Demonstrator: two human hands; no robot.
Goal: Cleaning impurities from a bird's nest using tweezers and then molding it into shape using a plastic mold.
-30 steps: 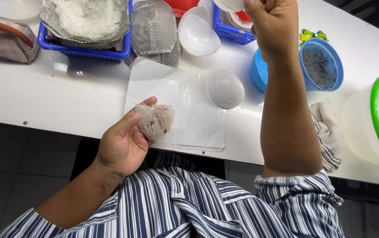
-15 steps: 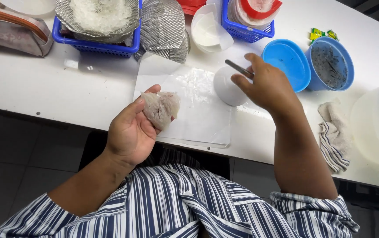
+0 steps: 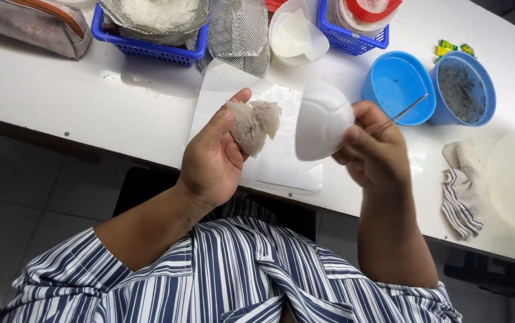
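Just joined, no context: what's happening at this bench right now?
A person in a striped shirt sits at a white table. The left hand holds up a pale, greyish, fibrous lump. The right hand lifts a small white bowl off the table and also grips thin metal tweezers. Both are held above a clear plastic sheet. Behind sit two blue bowls, blue baskets, metal mesh and a rag.
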